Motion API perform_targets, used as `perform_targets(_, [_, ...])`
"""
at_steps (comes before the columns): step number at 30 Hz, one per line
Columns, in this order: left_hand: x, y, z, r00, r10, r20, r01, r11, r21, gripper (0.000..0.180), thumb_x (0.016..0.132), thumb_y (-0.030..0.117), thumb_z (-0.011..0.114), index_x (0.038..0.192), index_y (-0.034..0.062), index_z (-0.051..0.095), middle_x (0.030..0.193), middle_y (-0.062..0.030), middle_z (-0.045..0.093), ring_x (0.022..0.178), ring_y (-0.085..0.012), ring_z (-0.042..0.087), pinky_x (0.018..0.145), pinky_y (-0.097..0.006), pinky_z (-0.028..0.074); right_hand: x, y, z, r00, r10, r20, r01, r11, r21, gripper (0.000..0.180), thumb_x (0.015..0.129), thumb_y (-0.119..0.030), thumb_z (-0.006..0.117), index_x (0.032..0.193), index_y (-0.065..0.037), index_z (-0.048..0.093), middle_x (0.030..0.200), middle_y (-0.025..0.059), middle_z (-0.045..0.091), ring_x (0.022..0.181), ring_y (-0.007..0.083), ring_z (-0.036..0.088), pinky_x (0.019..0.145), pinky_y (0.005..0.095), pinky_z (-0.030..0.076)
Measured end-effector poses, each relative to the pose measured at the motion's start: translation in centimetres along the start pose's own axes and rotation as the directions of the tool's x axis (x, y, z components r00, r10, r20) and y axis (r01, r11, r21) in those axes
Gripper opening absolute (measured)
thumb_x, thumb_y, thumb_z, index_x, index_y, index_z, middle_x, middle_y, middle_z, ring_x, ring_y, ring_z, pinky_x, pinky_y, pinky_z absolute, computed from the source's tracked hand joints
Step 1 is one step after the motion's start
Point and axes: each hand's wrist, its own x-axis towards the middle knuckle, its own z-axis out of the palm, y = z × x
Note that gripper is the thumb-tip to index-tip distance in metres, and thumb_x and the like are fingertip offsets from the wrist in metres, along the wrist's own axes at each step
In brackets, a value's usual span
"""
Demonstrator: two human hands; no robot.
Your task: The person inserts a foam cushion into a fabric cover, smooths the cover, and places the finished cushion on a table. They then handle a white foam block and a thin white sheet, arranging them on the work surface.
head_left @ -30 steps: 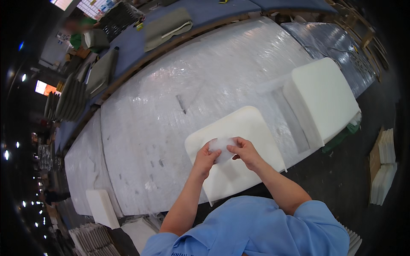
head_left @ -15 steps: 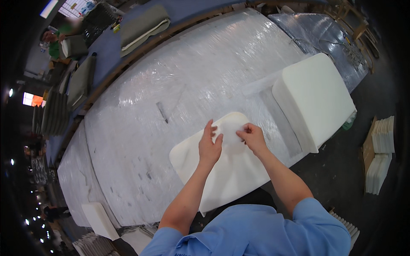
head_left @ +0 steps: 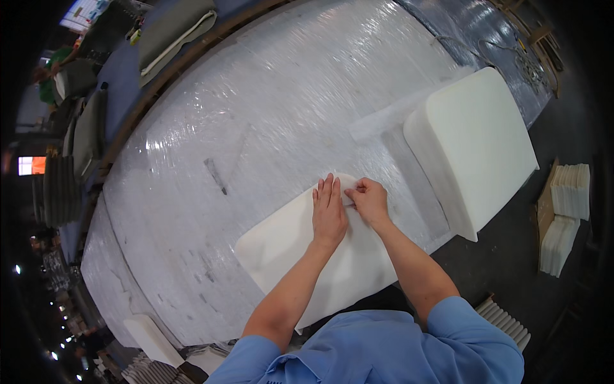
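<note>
While the left hand (head_left: 329, 214) lies flat, fingers straight and released, on one white panel (head_left: 275, 246), the right hand (head_left: 371, 201) is just beside it with fingers bent in toward the thumb; whether they grasp anything cannot be told. That panel rests on the plastic-wrapped surface (head_left: 256, 141), at the edge nearest the person. To its right, apart from it, stands one stack of white pads (head_left: 480, 141), its layers too merged to count. Two bundles of white pieces (head_left: 570, 191) sit beyond, low on the right. One white slab (head_left: 152, 339) lies at lower left, and one grey-green folded piece (head_left: 179, 38) on a blue surface (head_left: 121, 70) at upper left.
</note>
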Motion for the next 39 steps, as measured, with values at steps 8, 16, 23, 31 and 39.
perform_targets(8, [1.0, -2.2, 1.4, 0.983, -0.014, 0.182, -0.046, 0.946, 0.322, 0.064, 0.103, 0.025, 0.048, 0.16, 0.0075, 0.025, 0.167, -0.0139, 0.022, 0.154, -0.0385, 0.018, 0.124, -0.055, 0.014, -1.8, -2.3, -2.2, 0.943, -0.286, -0.168, 0.218, 0.916, -0.337, 0.038, 0.083, -0.013, 0.076, 0.119, -0.005, 0.068, 0.113, 0.0155, 0.071, 0.098, 0.0277, 0.07, 0.085, 0.0381, 0.054])
perform_targets(16, [0.8, -2.6, 2.3, 0.98, -0.014, 0.199, -0.064, 0.921, 0.383, 0.069, 0.102, 0.036, 0.044, 0.162, 0.011, 0.021, 0.17, -0.0117, 0.016, 0.156, -0.0363, 0.012, 0.125, -0.057, 0.006, -1.4, 2.8, -0.4, 0.785, -0.548, 0.287, 0.571, 0.463, -0.678, 0.063, 0.099, -0.043, 0.053, 0.152, -0.01, 0.045, 0.159, 0.0094, 0.04, 0.147, 0.0357, 0.034, 0.114, 0.0631, 0.026])
perform_targets(23, [1.0, -1.3, 0.5, 0.972, -0.017, 0.235, -0.068, 0.935, 0.348, 0.075, 0.098, 0.035, 0.054, 0.161, 0.006, 0.023, 0.167, -0.0209, 0.016, 0.154, -0.0427, 0.013, 0.124, -0.059, 0.008, 1.5, 3.2, -1.4, 0.809, -0.573, 0.128, 0.571, 0.717, -0.398, 0.045, 0.102, -0.026, 0.053, 0.14, -0.003, 0.057, 0.144, 0.0175, 0.057, 0.133, 0.0376, 0.053, 0.11, 0.0514, 0.039])
perform_targets(31, [-2.4, 0.2, 1.9, 0.963, 0.009, 0.268, -0.086, 0.958, 0.274, 0.069, 0.1, 0.041, 0.051, 0.155, 0.0025, 0.034, 0.164, -0.0252, 0.021, 0.153, -0.0445, 0.015, 0.124, -0.058, 0.009, 3.5, -4.2, -0.2, 0.583, -0.725, 0.367, 0.813, 0.527, -0.25, 0.03, 0.098, -0.015, 0.056, 0.122, 0.0, 0.068, 0.124, 0.0199, 0.068, 0.117, 0.0361, 0.063, 0.098, 0.0423, 0.05])
perform_targets(39, [-1.9, -1.0, 2.8, 0.961, 0.072, 0.267, -0.15, 0.947, 0.285, 0.068, 0.099, 0.043, 0.05, 0.155, 0.0083, 0.037, 0.164, -0.0212, 0.025, 0.154, -0.0415, 0.017, 0.124, -0.057, 0.009, 9.6, -4.1, 1.3, 0.831, 0.107, 0.547, 0.201, 0.858, -0.473, 0.049, 0.104, -0.043, 0.047, 0.115, -0.004, 0.074, 0.114, 0.0181, 0.072, 0.112, 0.0316, 0.066, 0.096, 0.0403, 0.049])
